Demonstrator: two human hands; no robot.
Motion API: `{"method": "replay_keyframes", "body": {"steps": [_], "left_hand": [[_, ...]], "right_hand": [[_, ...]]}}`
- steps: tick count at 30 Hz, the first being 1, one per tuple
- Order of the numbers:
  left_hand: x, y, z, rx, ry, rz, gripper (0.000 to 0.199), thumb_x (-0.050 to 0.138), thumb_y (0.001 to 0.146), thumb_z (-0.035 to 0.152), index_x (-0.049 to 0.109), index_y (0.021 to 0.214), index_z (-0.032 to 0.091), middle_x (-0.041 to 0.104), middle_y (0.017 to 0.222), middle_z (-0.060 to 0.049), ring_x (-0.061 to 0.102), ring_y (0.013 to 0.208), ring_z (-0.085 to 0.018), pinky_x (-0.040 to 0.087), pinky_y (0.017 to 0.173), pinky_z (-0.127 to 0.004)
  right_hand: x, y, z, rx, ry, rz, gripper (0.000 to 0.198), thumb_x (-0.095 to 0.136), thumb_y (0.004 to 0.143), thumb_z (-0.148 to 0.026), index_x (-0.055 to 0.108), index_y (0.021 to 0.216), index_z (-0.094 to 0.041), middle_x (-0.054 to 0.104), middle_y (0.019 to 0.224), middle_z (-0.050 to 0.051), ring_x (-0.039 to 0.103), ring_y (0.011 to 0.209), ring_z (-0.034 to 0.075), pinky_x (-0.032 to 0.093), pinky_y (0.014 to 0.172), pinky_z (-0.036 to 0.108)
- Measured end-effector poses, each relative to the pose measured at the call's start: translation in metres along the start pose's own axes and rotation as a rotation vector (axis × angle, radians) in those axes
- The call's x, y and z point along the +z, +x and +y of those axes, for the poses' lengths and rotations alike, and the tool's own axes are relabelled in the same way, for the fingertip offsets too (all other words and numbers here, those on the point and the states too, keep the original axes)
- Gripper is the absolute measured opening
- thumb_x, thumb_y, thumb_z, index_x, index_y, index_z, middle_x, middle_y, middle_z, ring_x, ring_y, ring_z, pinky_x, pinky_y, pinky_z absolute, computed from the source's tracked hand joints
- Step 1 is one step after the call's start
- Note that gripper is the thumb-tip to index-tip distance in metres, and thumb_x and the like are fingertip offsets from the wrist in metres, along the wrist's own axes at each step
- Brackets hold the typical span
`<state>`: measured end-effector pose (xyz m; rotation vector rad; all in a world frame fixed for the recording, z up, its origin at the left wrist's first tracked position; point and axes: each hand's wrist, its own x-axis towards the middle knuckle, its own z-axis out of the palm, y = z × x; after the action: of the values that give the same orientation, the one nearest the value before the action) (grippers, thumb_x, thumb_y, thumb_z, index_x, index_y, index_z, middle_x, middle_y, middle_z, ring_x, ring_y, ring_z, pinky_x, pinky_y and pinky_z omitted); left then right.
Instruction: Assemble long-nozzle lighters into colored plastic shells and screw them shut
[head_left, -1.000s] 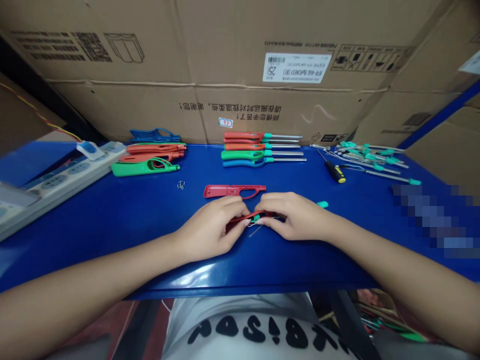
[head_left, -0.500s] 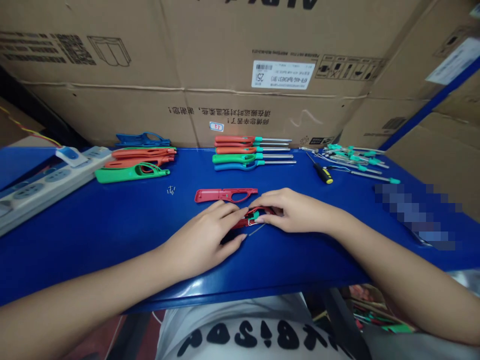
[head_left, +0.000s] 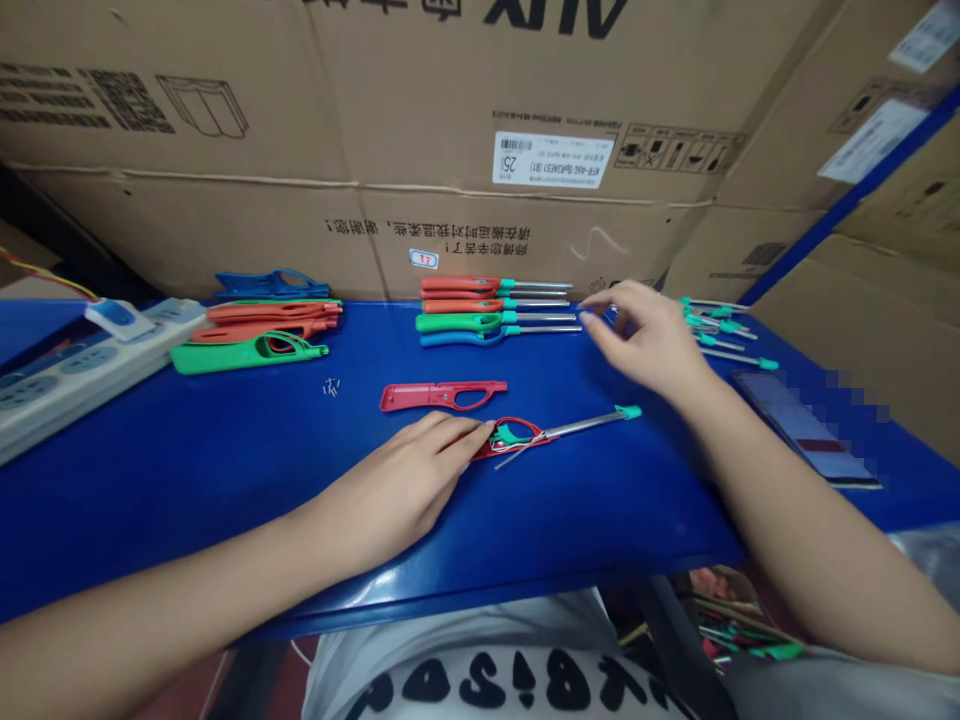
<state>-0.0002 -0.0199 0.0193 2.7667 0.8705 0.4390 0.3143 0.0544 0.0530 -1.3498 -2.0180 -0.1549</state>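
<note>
My left hand (head_left: 416, 475) is over the handle end of a red long-nosed lighter half-shell (head_left: 541, 437), fingers together, holding it against the table. In that shell sit a green trigger (head_left: 511, 434), white wires and a thin loose rod. A metal tube (head_left: 589, 424) with a green tip sticks out to the right. Just behind lies the matching red half-shell (head_left: 444, 396), its hollow side up. My right hand (head_left: 645, 335) hovers at the back right, fingers curled but apart, with nothing visible between them. It hides the area where the screwdriver lay.
Finished-looking lighters (head_left: 459, 322) lie in a row at the back. Coloured shells (head_left: 251, 350) are stacked left, near small screws (head_left: 331, 387) and a power strip (head_left: 97, 365). Tubes with green tips (head_left: 727, 350) and a flat, partly blurred device (head_left: 814, 440) are right. A cardboard wall (head_left: 420, 100) stands behind.
My right hand has left the red half-shell and moved right and back, uncovering the metal tube. My left hand stays on the shell, its thumb now out of sight.
</note>
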Motion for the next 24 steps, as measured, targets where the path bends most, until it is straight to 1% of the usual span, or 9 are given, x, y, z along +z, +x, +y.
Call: {"method": "replay_keyframes", "body": {"steps": [2, 4, 6, 9, 11, 13, 17, 22, 24], "left_hand": [[0.001, -0.002, -0.002, 0.015, -0.007, 0.023, 0.045, 0.041, 0.102, 0.014, 0.050, 0.146, 0.020, 0.059, 0.142, -0.012, 0.056, 0.129, -0.026, 0.052, 0.108, -0.045], [0.001, -0.003, -0.003, 0.030, -0.006, 0.041, 0.046, 0.041, 0.101, 0.013, 0.051, 0.145, 0.022, 0.058, 0.144, -0.010, 0.058, 0.128, -0.025, 0.053, 0.107, -0.044], [0.000, -0.004, -0.005, 0.046, -0.003, 0.049, 0.049, 0.042, 0.099, 0.011, 0.052, 0.145, 0.025, 0.058, 0.144, -0.009, 0.059, 0.128, -0.025, 0.054, 0.106, -0.043], [0.000, -0.005, -0.006, 0.059, 0.009, 0.044, 0.050, 0.042, 0.097, 0.008, 0.058, 0.140, 0.027, 0.059, 0.142, -0.008, 0.059, 0.127, -0.025, 0.054, 0.105, -0.042], [-0.001, -0.005, -0.007, 0.067, 0.025, 0.029, 0.050, 0.042, 0.096, 0.007, 0.061, 0.137, 0.028, 0.059, 0.141, -0.008, 0.060, 0.126, -0.026, 0.055, 0.104, -0.044], [-0.001, -0.005, -0.008, 0.076, 0.041, 0.018, 0.050, 0.041, 0.096, 0.006, 0.063, 0.135, 0.027, 0.060, 0.141, -0.008, 0.060, 0.125, -0.027, 0.055, 0.104, -0.045], [-0.002, -0.004, -0.007, 0.077, 0.048, 0.016, 0.052, 0.040, 0.095, 0.005, 0.060, 0.138, 0.025, 0.061, 0.139, -0.009, 0.061, 0.123, -0.026, 0.056, 0.102, -0.044], [-0.003, -0.003, -0.007, 0.084, 0.060, 0.012, 0.051, 0.042, 0.095, 0.004, 0.061, 0.137, 0.025, 0.061, 0.139, -0.008, 0.061, 0.122, -0.026, 0.055, 0.103, -0.044], [-0.003, -0.003, -0.008, 0.087, 0.061, 0.013, 0.053, 0.042, 0.094, 0.003, 0.060, 0.138, 0.025, 0.061, 0.139, -0.008, 0.060, 0.122, -0.026, 0.055, 0.103, -0.044]], "right_hand": [[-0.011, 0.006, 0.032, 0.147, -0.178, 0.117, 0.020, 0.054, 0.089, -0.029, 0.071, 0.094, -0.019, 0.069, 0.094, 0.011, 0.062, 0.078, 0.024, 0.050, 0.079, 0.039], [-0.022, 0.009, 0.065, 0.296, -0.330, 0.172, 0.022, 0.050, 0.088, -0.026, 0.070, 0.092, -0.018, 0.070, 0.097, 0.014, 0.064, 0.094, 0.029, 0.050, 0.088, 0.045], [-0.031, 0.007, 0.092, 0.427, -0.419, 0.213, 0.025, 0.048, 0.085, -0.024, 0.070, 0.094, -0.017, 0.070, 0.098, 0.016, 0.064, 0.101, 0.033, 0.049, 0.090, 0.050], [-0.035, 0.002, 0.118, 0.562, -0.464, 0.160, 0.029, 0.047, 0.084, -0.024, 0.071, 0.099, -0.018, 0.070, 0.104, 0.016, 0.063, 0.103, 0.034, 0.049, 0.087, 0.050], [-0.030, -0.002, 0.126, 0.571, -0.462, 0.069, 0.032, 0.047, 0.084, -0.022, 0.071, 0.104, -0.016, 0.070, 0.110, 0.017, 0.062, 0.105, 0.034, 0.048, 0.087, 0.049], [-0.022, -0.005, 0.128, 0.544, -0.456, -0.007, 0.033, 0.050, 0.084, -0.023, 0.072, 0.106, -0.015, 0.071, 0.112, 0.017, 0.061, 0.109, 0.035, 0.047, 0.089, 0.048], [-0.010, -0.010, 0.130, 0.500, -0.478, -0.150, 0.034, 0.054, 0.086, -0.030, 0.072, 0.111, -0.016, 0.068, 0.119, 0.018, 0.057, 0.117, 0.037, 0.044, 0.094, 0.052], [-0.004, -0.015, 0.139, 0.517, -0.519, -0.208, 0.034, 0.053, 0.088, -0.029, 0.071, 0.113, -0.015, 0.065, 0.124, 0.021, 0.056, 0.117, 0.040, 0.045, 0.091, 0.057], [-0.002, -0.015, 0.142, 0.486, -0.529, -0.224, 0.032, 0.052, 0.089, -0.026, 0.072, 0.111, -0.014, 0.065, 0.122, 0.021, 0.057, 0.115, 0.039, 0.046, 0.090, 0.056]]}}
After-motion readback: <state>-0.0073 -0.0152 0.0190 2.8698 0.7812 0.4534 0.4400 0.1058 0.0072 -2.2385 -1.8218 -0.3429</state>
